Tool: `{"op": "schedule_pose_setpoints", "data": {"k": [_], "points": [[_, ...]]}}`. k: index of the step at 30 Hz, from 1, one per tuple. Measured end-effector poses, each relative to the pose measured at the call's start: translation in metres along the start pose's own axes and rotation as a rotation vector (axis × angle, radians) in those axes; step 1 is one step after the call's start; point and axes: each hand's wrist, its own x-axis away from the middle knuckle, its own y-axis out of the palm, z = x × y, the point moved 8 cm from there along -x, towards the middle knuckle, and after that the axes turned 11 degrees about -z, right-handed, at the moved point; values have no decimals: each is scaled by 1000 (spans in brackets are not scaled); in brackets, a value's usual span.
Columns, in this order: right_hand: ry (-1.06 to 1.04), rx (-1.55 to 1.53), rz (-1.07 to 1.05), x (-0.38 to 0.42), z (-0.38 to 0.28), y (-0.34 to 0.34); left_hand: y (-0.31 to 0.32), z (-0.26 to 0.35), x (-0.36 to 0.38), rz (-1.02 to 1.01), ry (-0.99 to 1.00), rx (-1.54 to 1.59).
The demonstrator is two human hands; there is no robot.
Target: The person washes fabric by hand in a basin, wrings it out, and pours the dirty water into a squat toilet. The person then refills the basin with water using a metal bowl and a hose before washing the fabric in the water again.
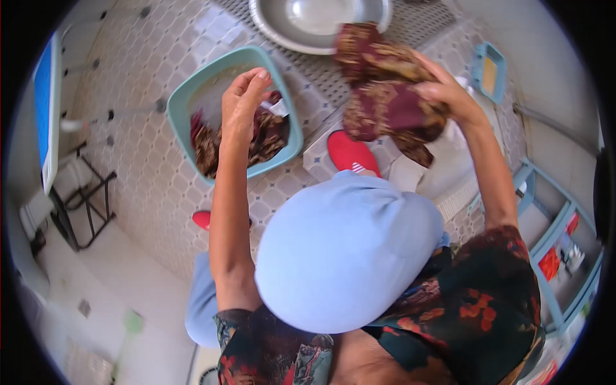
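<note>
Right hand: We see the bare right hand [443, 90] closed around a bundle of maroon-and-brown patterned cloth [385, 109], raised well above the floor; the loose end hangs down on the near side.
Why it is bunched: We judge that limp fabric must be gathered into folds for one hand to carry it, and a raised wrist helps clear the floor.
Left hand: The bare left hand [245, 96] hovers over the square teal plastic tub [295, 131], fingers curled in and thumb close to them. We see no cloth in it, but its inner side is hidden, so we cannot tell whether it grips anything.
Teal tub: Inside lies crumpled brown-and-maroon cloth [269, 138] with a small white piece [278, 108] beside it; we cannot tell whether there is water. It stands within the left arm's reach, which we take as the reason for its place.
Metal basin: The round silvery metal basin [276, 22] sits ahead, near the bundle's far end, with its far edge cut off from our view.
Small tray: A teal rectangular tray [478, 70] at far right holds a yellowish block [489, 76].
Side rack: The light-blue frame rack [552, 231] holds red and white items we cannot identify.
</note>
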Motion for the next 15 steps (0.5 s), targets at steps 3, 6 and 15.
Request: {"op": "schedule_pose_setpoints", "data": {"k": [3, 6, 15], "points": [[59, 92, 108, 23, 30, -19, -78, -33, 25, 279, -4, -182], [25, 94, 54, 21, 44, -6, -115, -36, 48, 413, 74, -672], [102, 318, 259, 21, 103, -6, -54, -87, 62, 193, -94, -1404]]}}
